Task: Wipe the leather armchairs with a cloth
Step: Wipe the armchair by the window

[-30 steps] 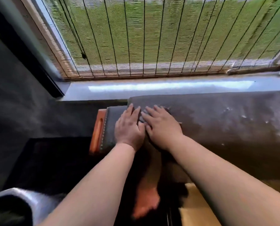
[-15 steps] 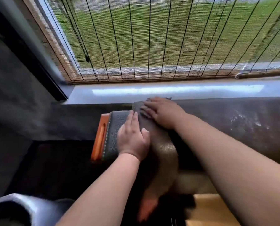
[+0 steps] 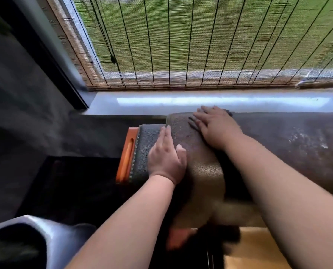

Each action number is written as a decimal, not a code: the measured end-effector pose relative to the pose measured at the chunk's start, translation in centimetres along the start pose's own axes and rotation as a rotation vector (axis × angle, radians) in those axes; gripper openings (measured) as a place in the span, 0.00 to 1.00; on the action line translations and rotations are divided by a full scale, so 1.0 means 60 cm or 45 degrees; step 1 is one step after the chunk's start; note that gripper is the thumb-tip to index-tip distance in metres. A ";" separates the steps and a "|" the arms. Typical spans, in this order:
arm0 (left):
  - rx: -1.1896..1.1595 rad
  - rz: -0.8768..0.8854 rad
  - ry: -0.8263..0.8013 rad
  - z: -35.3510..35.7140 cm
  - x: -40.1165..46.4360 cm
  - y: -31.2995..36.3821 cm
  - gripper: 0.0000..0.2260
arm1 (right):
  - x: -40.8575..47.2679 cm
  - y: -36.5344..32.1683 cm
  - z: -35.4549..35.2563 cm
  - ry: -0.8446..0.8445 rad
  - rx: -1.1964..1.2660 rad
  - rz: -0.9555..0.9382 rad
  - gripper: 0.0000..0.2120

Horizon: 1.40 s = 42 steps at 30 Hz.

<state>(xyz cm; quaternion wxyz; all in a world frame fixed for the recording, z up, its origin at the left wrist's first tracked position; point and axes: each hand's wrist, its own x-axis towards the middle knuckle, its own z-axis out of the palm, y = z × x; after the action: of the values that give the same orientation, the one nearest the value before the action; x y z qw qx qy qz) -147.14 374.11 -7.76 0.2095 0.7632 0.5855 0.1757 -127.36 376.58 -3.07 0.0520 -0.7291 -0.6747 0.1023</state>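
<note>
Our right hand (image 3: 216, 127) presses flat on the cloth (image 3: 228, 113) atop the armchair (image 3: 297, 140) back; our left hand (image 3: 166, 156) rests flat nearer us. Unwiped leather runs rightward, long axis along the windowsill (image 3: 181, 102).

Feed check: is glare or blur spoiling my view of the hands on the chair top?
Head view: daylight through the bamboo blind leaves a bright glare streak on the windowsill; left hand and right hand read fairly sharp on the leather chair top; the bottom edge and right corner smear with motion blur; wide-angle lens tilts the window frame.
</note>
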 end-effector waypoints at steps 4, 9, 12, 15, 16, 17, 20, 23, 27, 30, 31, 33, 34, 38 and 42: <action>-0.096 0.009 0.010 0.002 0.000 -0.004 0.35 | -0.116 -0.066 0.038 0.091 -0.072 -0.137 0.23; -0.334 -0.043 0.018 -0.011 -0.004 -0.011 0.32 | -0.161 -0.035 0.023 0.024 -0.099 -0.203 0.24; -0.366 -0.043 -0.155 -0.023 -0.030 -0.038 0.28 | -0.150 0.007 0.000 0.039 -0.101 0.200 0.25; 0.006 0.074 -0.316 -0.037 -0.037 -0.108 0.32 | -0.156 -0.072 0.021 0.092 -0.105 0.284 0.25; 0.173 0.122 -0.338 -0.042 -0.032 -0.133 0.34 | -0.162 -0.118 0.036 0.091 -0.112 0.182 0.25; 0.289 0.126 -0.358 -0.045 -0.026 -0.154 0.33 | -0.170 -0.161 0.053 0.101 -0.119 0.039 0.24; 0.399 0.075 -0.378 -0.041 -0.023 -0.185 0.27 | -0.199 -0.212 0.087 0.150 -0.127 -0.329 0.20; 0.415 0.088 -0.319 -0.030 -0.027 -0.185 0.27 | -0.183 -0.135 0.062 0.201 -0.156 -0.307 0.21; 0.395 0.097 -0.301 -0.032 -0.026 -0.185 0.27 | -0.118 -0.050 0.016 0.190 -0.093 0.344 0.25; 0.395 0.073 -0.333 -0.034 -0.029 -0.181 0.27 | -0.143 -0.118 0.040 0.193 -0.150 0.185 0.25; 0.384 0.045 -0.344 -0.036 -0.029 -0.176 0.26 | -0.171 -0.139 0.060 0.234 -0.136 0.002 0.25; 0.302 -0.055 -0.375 -0.042 -0.025 -0.153 0.25 | -0.237 -0.141 0.094 0.313 -0.105 -0.310 0.23; 0.228 -0.106 -0.376 -0.046 -0.023 -0.133 0.25 | -0.260 -0.116 0.096 0.312 -0.127 -0.385 0.22; 0.084 -0.092 -0.141 -0.047 -0.029 -0.036 0.23 | -0.292 0.045 0.062 0.364 -0.185 0.068 0.24; 0.204 0.150 -0.077 -0.013 -0.040 0.073 0.27 | -0.316 0.094 0.028 0.415 0.003 0.727 0.25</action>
<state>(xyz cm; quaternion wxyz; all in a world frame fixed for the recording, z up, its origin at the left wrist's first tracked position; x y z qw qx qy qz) -144.57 370.89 -4.86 0.1547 0.8155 0.5453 0.1172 -123.52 357.15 -4.45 0.1295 -0.8956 -0.4255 -0.0044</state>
